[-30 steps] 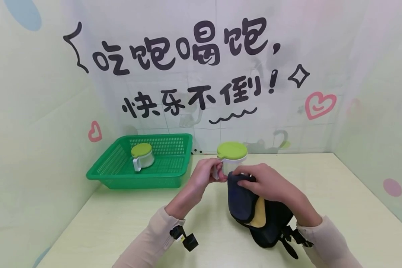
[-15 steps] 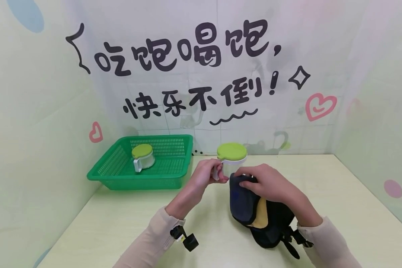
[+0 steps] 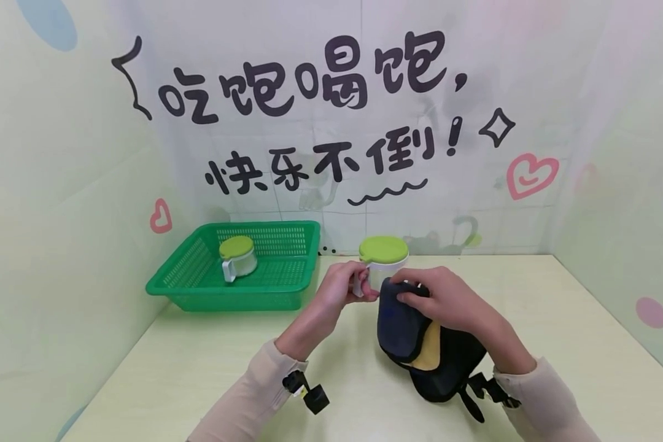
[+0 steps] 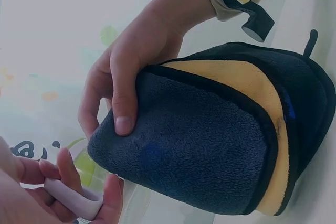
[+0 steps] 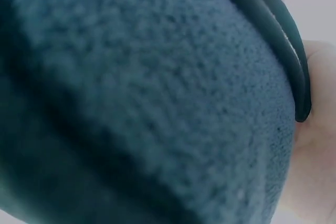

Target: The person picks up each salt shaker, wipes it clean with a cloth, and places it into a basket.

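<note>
In the head view, my left hand [image 3: 331,294] grips the white handle of a clear jar with a green lid [image 3: 383,250]. My right hand [image 3: 447,304] pinches a folded cleaning cloth [image 3: 400,325], dark blue and yellow with black edging, at the jar's near right side. The cloth hides the jar's lower part and hangs toward me. From the left wrist, the right thumb [image 4: 124,114] lies on the cloth's dark face, and left fingers curl round the handle [image 4: 73,198]. Dark pile of the cloth [image 5: 157,87] fills most of the right wrist view.
A green plastic basket [image 3: 237,301] stands at the back left of the pale table [image 3: 199,380]. Inside it sits a similar jar with a green lid [image 3: 236,247]. A printed curtain [image 3: 287,37] hangs behind, with side walls left and right.
The cloth's upper edge has risen slightly against the jar with my right hand, and its hanging lower end has swung a little left. My left hand keeps its grip on the handle.
</note>
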`<state>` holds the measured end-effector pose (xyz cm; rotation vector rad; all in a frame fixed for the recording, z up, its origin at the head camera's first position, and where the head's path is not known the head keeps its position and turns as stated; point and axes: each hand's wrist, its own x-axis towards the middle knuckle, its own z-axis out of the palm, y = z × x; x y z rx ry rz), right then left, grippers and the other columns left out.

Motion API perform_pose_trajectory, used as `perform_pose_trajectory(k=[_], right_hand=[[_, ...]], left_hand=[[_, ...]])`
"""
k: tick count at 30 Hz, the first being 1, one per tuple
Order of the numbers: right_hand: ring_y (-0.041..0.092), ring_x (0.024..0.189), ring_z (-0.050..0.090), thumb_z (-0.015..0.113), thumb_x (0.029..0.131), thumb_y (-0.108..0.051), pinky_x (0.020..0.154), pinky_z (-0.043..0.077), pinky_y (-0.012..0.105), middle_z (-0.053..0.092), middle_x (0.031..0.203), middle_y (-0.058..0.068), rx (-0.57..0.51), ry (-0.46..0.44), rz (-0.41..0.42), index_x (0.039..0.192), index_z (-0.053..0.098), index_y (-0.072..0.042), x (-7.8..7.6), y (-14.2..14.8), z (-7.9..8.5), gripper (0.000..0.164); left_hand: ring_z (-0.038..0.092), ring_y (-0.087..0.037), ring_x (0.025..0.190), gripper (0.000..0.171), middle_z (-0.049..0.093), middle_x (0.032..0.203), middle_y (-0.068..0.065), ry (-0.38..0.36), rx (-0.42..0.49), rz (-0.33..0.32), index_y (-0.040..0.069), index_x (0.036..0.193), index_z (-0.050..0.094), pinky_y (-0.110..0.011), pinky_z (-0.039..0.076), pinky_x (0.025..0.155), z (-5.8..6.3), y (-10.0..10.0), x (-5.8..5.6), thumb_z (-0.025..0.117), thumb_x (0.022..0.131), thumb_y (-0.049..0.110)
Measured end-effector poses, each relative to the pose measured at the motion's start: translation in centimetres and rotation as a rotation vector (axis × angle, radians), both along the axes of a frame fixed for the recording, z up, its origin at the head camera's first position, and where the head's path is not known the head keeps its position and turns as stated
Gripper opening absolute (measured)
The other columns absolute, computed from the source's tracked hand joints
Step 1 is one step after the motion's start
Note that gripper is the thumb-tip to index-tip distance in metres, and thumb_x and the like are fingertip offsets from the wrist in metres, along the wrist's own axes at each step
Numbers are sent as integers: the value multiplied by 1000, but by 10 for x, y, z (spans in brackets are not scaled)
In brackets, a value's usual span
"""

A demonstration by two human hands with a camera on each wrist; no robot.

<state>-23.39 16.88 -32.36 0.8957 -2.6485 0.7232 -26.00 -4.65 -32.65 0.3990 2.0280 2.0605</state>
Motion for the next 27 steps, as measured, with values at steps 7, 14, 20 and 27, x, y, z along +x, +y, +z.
perform_pose_trajectory(k=[7,14,20,27], right_hand=[[5,80,57,65,90,-24,74,49,27,67,94,-13,37,-89,45,110,65,-32,-3,-2,-4,21],[3,75,56,66,89,-24,69,48,24,65,89,-14,91,-119,59,110,65,-32,-5,-2,-7,22],[4,81,60,66,90,-25,74,51,28,68,96,-13,40,-26,19,110,65,-32,-2,-1,-4,22],[7,89,62,67,89,-25,78,53,31,70,102,-11,-16,44,-24,112,66,-28,0,1,0,24]], left_hand=[[63,-17,61,28,53,59,-1,-42,64,-17,7,71,48,-37,59,81,-1,-1,-3,41,94,21],[70,-21,70,31,50,58,-1,-37,79,-41,6,69,47,-38,58,83,-1,-3,-2,40,95,21],[69,-20,68,31,50,59,0,-52,73,-26,7,69,47,-38,58,83,-2,-4,-2,39,95,22],[68,-17,66,32,50,59,1,-68,57,-30,7,69,48,-38,58,85,-2,-4,-4,40,95,23]])
